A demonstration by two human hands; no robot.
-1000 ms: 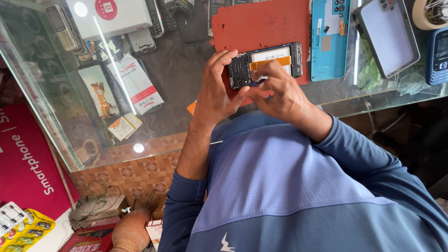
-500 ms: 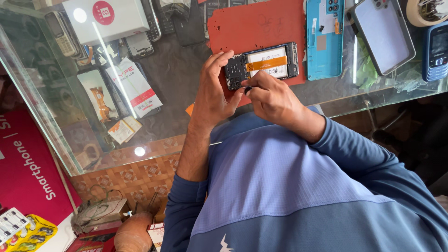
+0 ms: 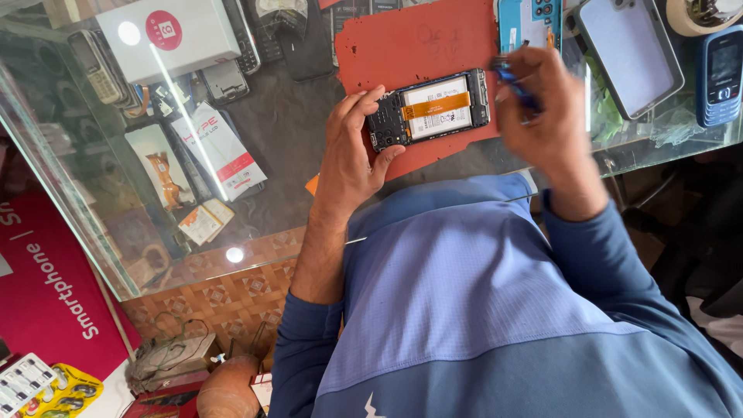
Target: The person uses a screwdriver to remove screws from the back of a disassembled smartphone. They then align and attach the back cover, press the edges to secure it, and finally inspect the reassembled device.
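An opened smartphone (image 3: 429, 108) with its back cover off lies on a red mat (image 3: 418, 42) on the glass counter, showing a white battery and an orange flex strip. My left hand (image 3: 352, 147) grips the phone's left end, thumb below and fingers on top. My right hand (image 3: 546, 116) hovers just right of the phone, closed around a small blue screwdriver (image 3: 512, 80) whose tip points toward the phone's right end.
A white box (image 3: 166, 35) sits at the back left. A blue phone cover (image 3: 530, 23), a grey-backed phone (image 3: 627, 50), a blue keypad phone (image 3: 720, 73) and a tape roll (image 3: 696, 15) lie to the right. Small packets (image 3: 220, 151) show under the glass.
My right hand has drawn away from over the phone to its right side with the screwdriver. The phone's inside is now uncovered. My left hand keeps its grip.
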